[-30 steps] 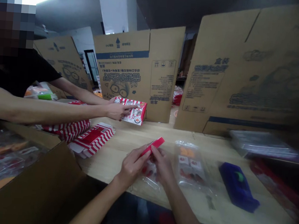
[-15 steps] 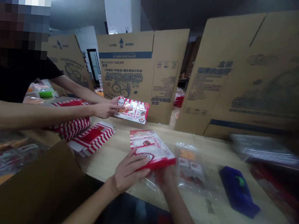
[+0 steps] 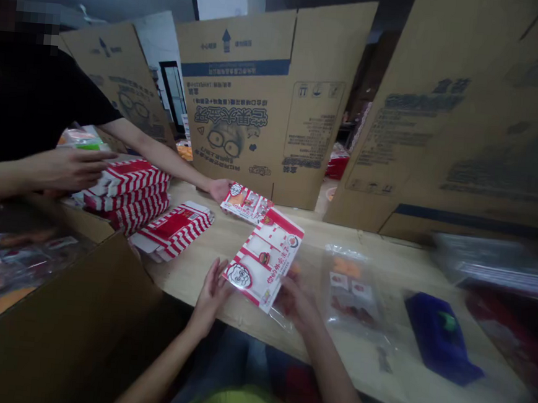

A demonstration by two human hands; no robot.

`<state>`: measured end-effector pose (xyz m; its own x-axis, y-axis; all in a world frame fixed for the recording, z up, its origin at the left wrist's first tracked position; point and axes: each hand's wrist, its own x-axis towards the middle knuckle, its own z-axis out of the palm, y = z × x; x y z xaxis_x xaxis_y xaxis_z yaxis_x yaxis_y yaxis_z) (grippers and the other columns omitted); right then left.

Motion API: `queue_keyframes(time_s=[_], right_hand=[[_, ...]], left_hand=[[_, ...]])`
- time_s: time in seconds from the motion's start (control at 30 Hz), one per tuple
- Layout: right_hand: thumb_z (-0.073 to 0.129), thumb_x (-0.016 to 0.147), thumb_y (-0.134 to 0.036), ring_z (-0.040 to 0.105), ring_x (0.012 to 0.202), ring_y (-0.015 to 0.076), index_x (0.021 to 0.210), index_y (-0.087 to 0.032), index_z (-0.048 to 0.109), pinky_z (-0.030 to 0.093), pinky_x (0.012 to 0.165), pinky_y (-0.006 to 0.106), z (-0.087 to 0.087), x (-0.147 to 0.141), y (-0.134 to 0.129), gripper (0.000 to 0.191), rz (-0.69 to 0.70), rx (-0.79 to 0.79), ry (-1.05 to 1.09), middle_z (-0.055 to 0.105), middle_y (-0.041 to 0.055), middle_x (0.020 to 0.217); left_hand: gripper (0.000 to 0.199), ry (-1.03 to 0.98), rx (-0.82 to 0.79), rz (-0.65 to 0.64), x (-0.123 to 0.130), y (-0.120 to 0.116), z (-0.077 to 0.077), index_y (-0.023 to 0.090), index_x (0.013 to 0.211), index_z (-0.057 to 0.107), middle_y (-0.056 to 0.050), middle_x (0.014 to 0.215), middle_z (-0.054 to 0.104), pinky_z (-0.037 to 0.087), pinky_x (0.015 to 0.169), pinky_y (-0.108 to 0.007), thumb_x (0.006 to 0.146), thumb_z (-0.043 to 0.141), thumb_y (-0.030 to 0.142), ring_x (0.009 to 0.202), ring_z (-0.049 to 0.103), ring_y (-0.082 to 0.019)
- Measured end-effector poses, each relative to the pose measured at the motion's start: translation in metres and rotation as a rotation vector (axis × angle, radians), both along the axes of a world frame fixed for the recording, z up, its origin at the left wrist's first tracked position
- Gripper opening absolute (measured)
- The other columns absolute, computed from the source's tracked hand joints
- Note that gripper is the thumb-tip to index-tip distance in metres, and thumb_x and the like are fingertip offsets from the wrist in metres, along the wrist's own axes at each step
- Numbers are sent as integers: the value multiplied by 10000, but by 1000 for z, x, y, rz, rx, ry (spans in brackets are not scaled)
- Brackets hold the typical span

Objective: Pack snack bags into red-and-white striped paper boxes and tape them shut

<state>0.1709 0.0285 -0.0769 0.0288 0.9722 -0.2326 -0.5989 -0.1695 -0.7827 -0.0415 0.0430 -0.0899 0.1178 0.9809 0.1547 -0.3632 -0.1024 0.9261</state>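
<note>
A red-and-white cardboard box [image 3: 262,260] with pale window panels, a burger picture and a cartoon face is tilted between my hands above the table. My left hand [image 3: 211,296] has its fingers and thumb at the box's lower left corner. My right hand [image 3: 299,303] grips the right lower edge, with its fingertips partly hidden beneath. Just beyond lies a similar filled box [image 3: 245,203], which a co-worker's hand [image 3: 221,188] touches at its left end. Right of my right hand, a clear bag [image 3: 348,294] holds orange and brown pieces.
Striped boxes [image 3: 134,194] are stacked at the left, with a flat striped box [image 3: 174,228] beside them. An open carton [image 3: 66,297] of wrapped pieces stands at front left. Tall cardboard sheets [image 3: 257,113] line the table's back. A blue tape-dispenser-like object [image 3: 442,339] lies right.
My left hand has slid from the box's top face to its lower left corner, and the box's printed face is turned more upright. The co-worker's nearer hand has drawn back left towards the stack.
</note>
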Motion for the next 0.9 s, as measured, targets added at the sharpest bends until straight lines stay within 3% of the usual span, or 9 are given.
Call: queue_keyframes(time_s=[0.1, 0.23, 0.37, 0.43, 0.5, 0.67, 0.8, 0.9], right_hand=[[786, 624, -393, 669, 791, 251, 1050, -216, 544, 543, 652, 386, -11, -15, 6, 521, 4, 55, -22, 697, 44, 931], [779, 618, -427, 651, 903, 257, 1052, -215, 529, 535, 743, 403, -23, -26, 12, 544, 0, 92, -104, 672, 60, 1028], [557, 772, -499, 650, 841, 228, 1010, -193, 521, 525, 729, 371, -29, 1, 23, 389, -170, -2, -677, 663, 80, 988], [493, 799, -407, 615, 957, 241, 1039, -166, 518, 492, 824, 378, -29, 26, 33, 341, -292, -68, -950, 627, 125, 1078], [533, 758, -319, 537, 1107, 280, 1090, -129, 520, 417, 940, 402, -30, 50, 44, 383, -323, -135, -1103, 566, 183, 1184], [720, 608, -339, 451, 1183, 391, 1044, -93, 577, 341, 979, 473, -33, 75, 74, 520, -193, -324, -1416, 547, 244, 1176], [799, 501, -393, 524, 1097, 366, 910, -125, 625, 408, 897, 417, -31, 73, 87, 519, -35, -403, -1515, 594, 206, 1102], [778, 542, -346, 581, 1002, 320, 825, -136, 642, 436, 830, 370, -27, 72, 87, 377, 26, -401, -1532, 627, 173, 1005]], left_hand=[[422, -204, -365, -127, 11, -2, -2, 180, 1139, 537, -145, 1175, 627, 522, 873, -474, 811, 623, 431, 1029, 637, -288], [297, -274, -487, -81, 17, 5, -1, 149, 1057, 553, -98, 960, 702, 573, 768, -353, 811, 655, 282, 820, 692, -205], [243, -258, -472, 69, -14, 24, 3, 154, 1054, 569, -45, 883, 710, 583, 692, -257, 822, 632, 186, 704, 688, -139], [234, -210, -447, 122, -40, 33, 5, 150, 1054, 576, -38, 851, 712, 586, 662, -243, 826, 621, 172, 669, 686, -133], [227, -167, -459, 138, -62, 40, 6, 132, 1057, 581, -61, 867, 717, 594, 692, -270, 834, 606, 164, 709, 697, -156], [254, -99, -522, 164, -84, 42, -3, 122, 1104, 575, -108, 962, 719, 593, 769, -331, 852, 572, 150, 831, 706, -205], [292, -77, -534, 135, -82, 43, -12, 132, 1119, 572, -111, 988, 717, 590, 788, -340, 830, 606, 161, 854, 705, -221], [357, -93, -530, 118, -83, 45, -14, 142, 1164, 555, -111, 1036, 707, 572, 840, -336, 815, 630, 162, 926, 689, -225]])
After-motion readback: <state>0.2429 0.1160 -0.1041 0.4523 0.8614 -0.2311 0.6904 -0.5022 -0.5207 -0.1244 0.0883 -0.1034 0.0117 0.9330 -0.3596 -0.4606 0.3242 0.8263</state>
